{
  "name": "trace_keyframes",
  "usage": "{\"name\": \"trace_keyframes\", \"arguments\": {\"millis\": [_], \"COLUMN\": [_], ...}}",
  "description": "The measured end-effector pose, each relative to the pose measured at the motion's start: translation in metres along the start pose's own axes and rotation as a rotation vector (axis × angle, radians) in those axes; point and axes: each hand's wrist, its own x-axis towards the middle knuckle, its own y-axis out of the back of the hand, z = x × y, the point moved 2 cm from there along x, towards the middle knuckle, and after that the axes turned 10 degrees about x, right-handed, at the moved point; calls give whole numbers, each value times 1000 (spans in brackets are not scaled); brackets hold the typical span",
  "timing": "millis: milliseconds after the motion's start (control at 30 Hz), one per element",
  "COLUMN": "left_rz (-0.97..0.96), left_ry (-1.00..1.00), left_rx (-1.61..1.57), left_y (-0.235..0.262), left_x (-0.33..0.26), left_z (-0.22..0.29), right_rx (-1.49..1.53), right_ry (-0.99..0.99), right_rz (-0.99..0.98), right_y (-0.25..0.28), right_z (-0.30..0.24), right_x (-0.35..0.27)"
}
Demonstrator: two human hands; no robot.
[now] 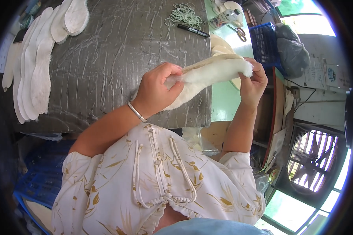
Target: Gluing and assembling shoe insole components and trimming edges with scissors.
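Observation:
Both of my hands hold a white fleece insole [217, 73] above the right edge of the dark table. At its near left end, my left hand [156, 91] is closed, thumb and fingers pinching it. My right hand [255, 81] pinches the far right end, where fluffy pile sticks out between the fingers. The insole's sides curl upward along its length. Another fleecy piece [188, 93] shows just beneath it, partly covered by my left hand; whether the two are joined I cannot tell. More pale insoles [220, 46] lie behind the held one.
Overlapping rows of insoles [39, 72] cover the table's left side. Pale green rubber bands [185, 15] and a black marker [193, 30] lie at the far edge. Scissors [240, 34] and a clear bottle [225, 18] are on the green surface, beside a blue crate [264, 45].

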Motion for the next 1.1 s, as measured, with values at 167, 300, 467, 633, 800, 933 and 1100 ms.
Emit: {"name": "trace_keyframes", "arguments": {"millis": [167, 300, 467, 633, 800, 933, 1100], "left_rz": [30, 4, -84, -209, -433, -527, -715], "left_ry": [101, 64, -155, -172, 173, 344, 283], "left_rx": [-42, -13, 106, 292, 357, 343, 553], "left_y": [1, 0, -1, 20, 45, 51, 49], "left_x": [-3, -4, -5, -2, 4, -5, -5], "left_z": [-3, 4, 2, -1, -13, -26, -44], "right_rx": [-15, -79, -218, -492, -636, -643, -735], "right_ry": [118, 169, 228, 261, 303, 188, 101], "right_rz": [16, 43, -1, -1, -153, -88, -100], "right_y": [1, -3, -11, -16, -43, -67, -83], "right_z": [-2, -9, -21, -25, 1, 21, 50], "right_x": [-16, -22, -22, -30, -58, -70, -76]}}
